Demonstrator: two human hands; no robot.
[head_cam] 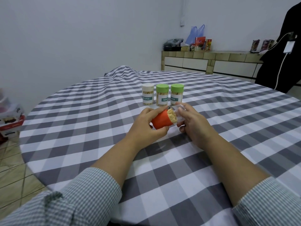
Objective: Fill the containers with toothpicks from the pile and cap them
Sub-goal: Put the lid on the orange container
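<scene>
Orange cap (161, 120) packed with a toothpick bundle (172, 116), tilted, tips entering clear container (180, 112). Behind: three capped, filled containers upright in a row — white-capped one (147, 94), green-capped pair (162, 95) (177, 94).

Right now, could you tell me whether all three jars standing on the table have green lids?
No, only two jars have green lids; the left jar has a white one.

The desk wears a soft, matt woven cloth (211, 128) in grey-and-white check, rumpled at its far side. On it, three clear glossy plastic containers (161, 97) carry matt plastic caps and paper labels. Nearer than these, a matt orange cap (160, 121), pale wooden toothpicks (172, 117) and a transparent plastic tube (180, 111).
</scene>
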